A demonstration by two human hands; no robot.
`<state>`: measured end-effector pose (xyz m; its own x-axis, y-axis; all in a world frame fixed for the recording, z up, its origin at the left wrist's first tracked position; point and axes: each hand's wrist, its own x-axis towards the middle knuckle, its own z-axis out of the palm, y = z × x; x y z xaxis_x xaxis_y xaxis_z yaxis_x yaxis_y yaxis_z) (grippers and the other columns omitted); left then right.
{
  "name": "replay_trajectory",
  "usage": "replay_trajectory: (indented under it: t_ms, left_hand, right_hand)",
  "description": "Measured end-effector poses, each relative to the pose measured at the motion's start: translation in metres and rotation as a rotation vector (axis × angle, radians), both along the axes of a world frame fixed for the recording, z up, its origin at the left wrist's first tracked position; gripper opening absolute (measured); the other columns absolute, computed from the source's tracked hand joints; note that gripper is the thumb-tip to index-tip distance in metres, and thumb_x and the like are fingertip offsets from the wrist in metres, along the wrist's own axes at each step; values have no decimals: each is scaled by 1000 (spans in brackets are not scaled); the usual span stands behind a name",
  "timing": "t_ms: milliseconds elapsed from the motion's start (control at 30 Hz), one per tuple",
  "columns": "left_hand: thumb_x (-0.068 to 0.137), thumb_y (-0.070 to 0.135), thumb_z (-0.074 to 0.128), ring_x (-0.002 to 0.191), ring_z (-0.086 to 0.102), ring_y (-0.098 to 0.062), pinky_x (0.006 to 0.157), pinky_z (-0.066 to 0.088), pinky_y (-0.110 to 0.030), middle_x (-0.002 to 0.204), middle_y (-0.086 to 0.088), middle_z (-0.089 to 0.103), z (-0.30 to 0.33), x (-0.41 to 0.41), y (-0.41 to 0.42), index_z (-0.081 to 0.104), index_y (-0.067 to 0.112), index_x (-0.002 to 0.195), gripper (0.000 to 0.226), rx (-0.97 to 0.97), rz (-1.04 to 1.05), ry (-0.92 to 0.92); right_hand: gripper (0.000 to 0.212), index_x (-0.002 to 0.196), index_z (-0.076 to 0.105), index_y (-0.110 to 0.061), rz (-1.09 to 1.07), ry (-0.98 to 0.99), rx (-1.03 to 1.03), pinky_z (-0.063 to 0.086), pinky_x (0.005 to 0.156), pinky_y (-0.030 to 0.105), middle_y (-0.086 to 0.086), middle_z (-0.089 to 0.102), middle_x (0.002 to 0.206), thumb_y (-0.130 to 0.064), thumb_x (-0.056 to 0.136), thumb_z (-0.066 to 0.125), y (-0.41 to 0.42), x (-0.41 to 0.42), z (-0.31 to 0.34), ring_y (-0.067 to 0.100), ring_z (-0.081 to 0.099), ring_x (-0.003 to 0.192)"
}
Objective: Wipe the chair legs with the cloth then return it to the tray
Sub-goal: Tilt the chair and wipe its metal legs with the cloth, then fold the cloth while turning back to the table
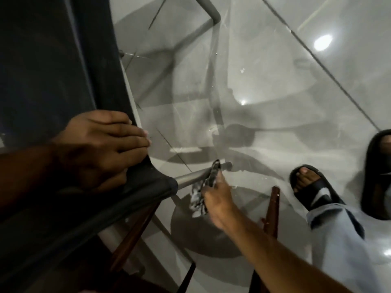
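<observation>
The right hand [213, 199] pinches a patterned cloth [204, 189] and wraps it round the metal chair leg [191, 176], close to the leg's foot; the cloth touches the leg and its loose end hangs below. It looks light, soft and floppy, so it should mould to the round tube when bunched in the fingers, and a fold gripped near its middle seems the surest hold. The leg looks stiff, smooth and probably slippery. Just beside the leg's upper end, the left hand [99, 149] lies with fingers pressed together on the dark chair seat [63, 81], apparently steadying it. Beyond the leg a sandalled foot [311, 182] stands on the glossy tiled floor [275, 60], which mirrors lamps and shadows. Farther off, another chair leg [208, 11] rises. No tray is in view.
</observation>
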<state>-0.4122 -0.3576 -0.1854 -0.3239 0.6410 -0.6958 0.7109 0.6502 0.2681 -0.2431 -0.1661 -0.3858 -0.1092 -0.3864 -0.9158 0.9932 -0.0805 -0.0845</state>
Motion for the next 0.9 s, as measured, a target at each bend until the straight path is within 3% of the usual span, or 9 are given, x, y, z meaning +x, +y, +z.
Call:
replay_trajectory:
  t_ms: [133,233,333,433,500,567,633,767,900]
  left_hand:
    - [82,37,47,102,74,-31,98,49,-43,108,-14,78,10,-9,14,75,10,103,45,-188,-118,-38]
    - [93,42,35,135,51,-28,119,30,-46,142,-14,58,25,-11,30,56,12,133,54,-312,-141,-9]
    - [97,38,38,151,20,-31,125,6,-46,160,-17,30,26,0,80,28,8,149,61,-349,310,25]
    - [92,35,45,153,4,-34,125,-1,-44,165,-23,10,61,18,172,8,4,154,78,-41,848,136]
    - [92,44,43,153,-5,-27,124,-4,-38,166,-17,3,101,30,230,3,7,154,83,101,991,197]
    - [91,46,50,152,-8,-21,121,-8,-32,167,-12,2,144,41,275,6,11,155,86,166,1099,271]
    - [89,42,58,153,8,-23,123,2,-34,165,-12,17,185,48,306,20,11,154,82,213,1151,388]
    - [87,28,52,130,57,-23,115,33,-43,136,-11,64,267,73,339,59,8,132,49,263,1258,732]
    - [86,15,49,96,68,-13,103,43,-27,99,-6,80,341,106,352,72,12,105,30,381,1586,985]
  right_hand:
    - [69,137,48,-49,44,159,-209,64,74,38,8,76,103,1,91,60,32,-22,87,18,76,91]
    - [66,118,61,-51,3,281,-228,61,66,38,6,74,91,7,87,61,75,-72,137,26,70,77]
    - [71,136,50,-32,65,449,-163,51,60,44,11,60,81,8,79,62,126,-132,170,29,57,69]
    - [78,145,43,-32,254,607,-75,56,76,39,4,68,106,4,79,63,185,-183,221,25,67,93]
    - [78,143,45,-33,323,692,-37,58,76,34,4,69,113,5,78,64,218,-208,262,22,68,97]
    - [79,137,50,-39,362,697,-24,57,64,34,4,72,97,3,71,58,237,-225,313,19,70,79]
    - [71,135,52,-39,351,651,-109,58,68,33,7,74,100,2,77,57,246,-228,355,15,72,82]
    - [37,138,52,-18,275,532,-301,47,101,42,14,67,118,-28,103,45,239,-214,447,29,63,114]
    - [56,120,64,-11,398,529,-319,53,79,31,6,74,95,-57,95,42,221,-187,528,18,70,88]
